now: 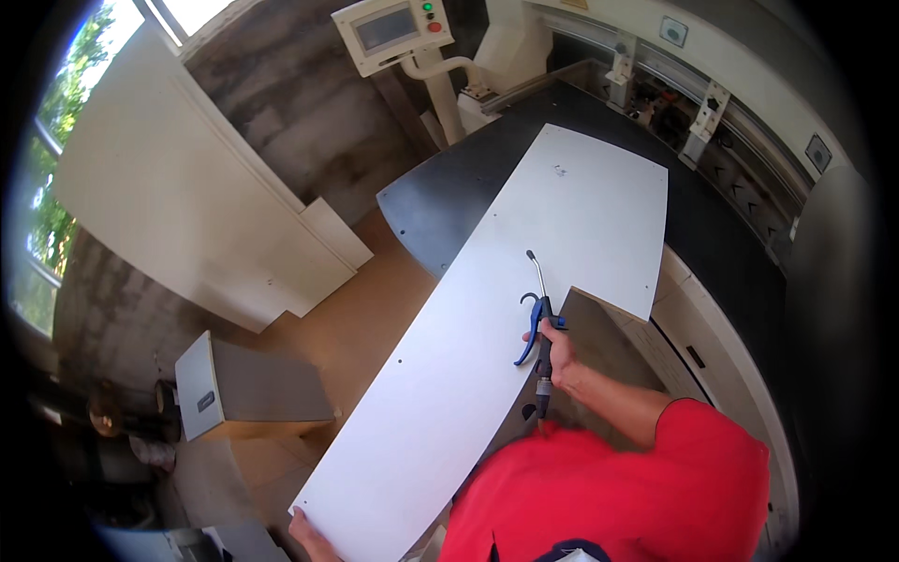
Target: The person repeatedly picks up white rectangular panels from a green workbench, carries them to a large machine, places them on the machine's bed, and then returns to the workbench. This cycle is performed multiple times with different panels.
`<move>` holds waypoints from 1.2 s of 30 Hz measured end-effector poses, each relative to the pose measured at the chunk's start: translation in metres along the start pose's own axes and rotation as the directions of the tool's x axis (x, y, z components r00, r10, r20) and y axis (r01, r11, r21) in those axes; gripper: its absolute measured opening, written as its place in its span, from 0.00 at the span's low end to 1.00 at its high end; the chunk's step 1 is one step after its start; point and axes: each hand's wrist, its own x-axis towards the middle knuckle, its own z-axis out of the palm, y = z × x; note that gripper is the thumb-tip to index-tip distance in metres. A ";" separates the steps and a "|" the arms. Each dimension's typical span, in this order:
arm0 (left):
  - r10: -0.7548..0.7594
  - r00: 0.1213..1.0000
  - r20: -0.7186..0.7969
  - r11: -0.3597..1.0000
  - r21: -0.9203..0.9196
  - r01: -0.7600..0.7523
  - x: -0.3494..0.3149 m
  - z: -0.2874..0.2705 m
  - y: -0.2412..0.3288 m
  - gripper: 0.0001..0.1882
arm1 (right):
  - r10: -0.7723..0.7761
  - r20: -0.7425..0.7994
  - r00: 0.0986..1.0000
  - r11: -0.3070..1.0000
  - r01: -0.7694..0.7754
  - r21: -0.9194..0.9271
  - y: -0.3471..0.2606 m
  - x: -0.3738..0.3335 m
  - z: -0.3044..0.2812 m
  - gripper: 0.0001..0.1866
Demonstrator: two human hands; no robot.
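A long white panel (pixel 440 347) with a step cut in one side and several small holes lies slantwise before me. Its far end rests on the machine's dark table (pixel 440 206), while the near end sticks out past it. My left hand (pixel 311 537) grips the panel's near left corner; the fingers underneath are hidden. In my right hand (pixel 558 358) is a blue and black air blow gun (pixel 538 323), its thin bent nozzle pointing away from me over the panel. The fingers are closed round its handle, beside the cut-out.
The machine's beam with clamps (pixel 707 117) runs along the far right. A control panel (pixel 389 33) with a screen stands behind the table. Large pale boards (pixel 206 187) lean at the left wall, near a grey-topped box (pixel 267 384) on the brown floor.
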 end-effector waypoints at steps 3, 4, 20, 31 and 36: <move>-0.037 0.993 0.114 0.998 0.055 0.031 0.092 0.043 0.049 0.22 | 0.026 -0.073 0.997 0.995 -0.019 0.096 -0.005 -0.005 0.049 0.15; -0.012 0.986 0.168 0.996 0.088 -0.003 0.133 0.056 0.049 0.23 | 0.006 -0.102 0.995 0.994 0.005 0.107 -0.005 0.006 0.054 0.15; -0.356 0.809 0.467 0.934 0.211 0.289 0.255 0.285 0.028 0.25 | -0.427 -0.609 0.669 0.904 0.297 -0.308 -0.109 0.123 -0.023 0.23; -0.342 0.701 0.626 0.940 0.229 0.254 0.304 0.339 0.044 0.26 | -0.595 -0.708 0.380 0.677 -0.238 -0.697 -0.160 0.174 -0.149 0.34; -0.334 0.755 0.565 0.935 0.303 0.186 0.290 0.367 0.053 0.26 | -0.549 -0.713 0.436 0.731 -0.163 -0.663 -0.177 0.187 -0.158 0.38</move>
